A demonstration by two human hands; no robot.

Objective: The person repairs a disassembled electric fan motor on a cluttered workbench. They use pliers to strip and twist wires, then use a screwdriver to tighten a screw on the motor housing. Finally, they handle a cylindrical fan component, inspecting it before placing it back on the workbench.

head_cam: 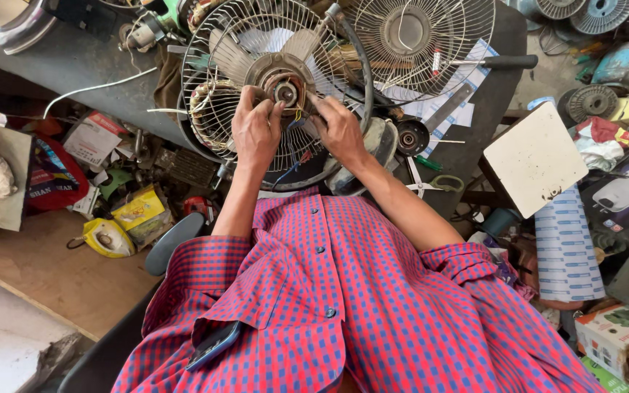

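STEP: working on the fan motor (285,91), it looked like | LEFT: left hand (256,131) curled around the motor, just under its hub | RIGHT: right hand (340,127) pinched thin wires (301,110) beside it | WHERE: motor sat between both hands, inside the wire guard (205,94) | NEXT: probably needed small, careful finger moves.

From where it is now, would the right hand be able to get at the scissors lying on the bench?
Probably yes. The right hand rests on the fan motor, and the scissors lie uncovered on the bench just beside that forearm.
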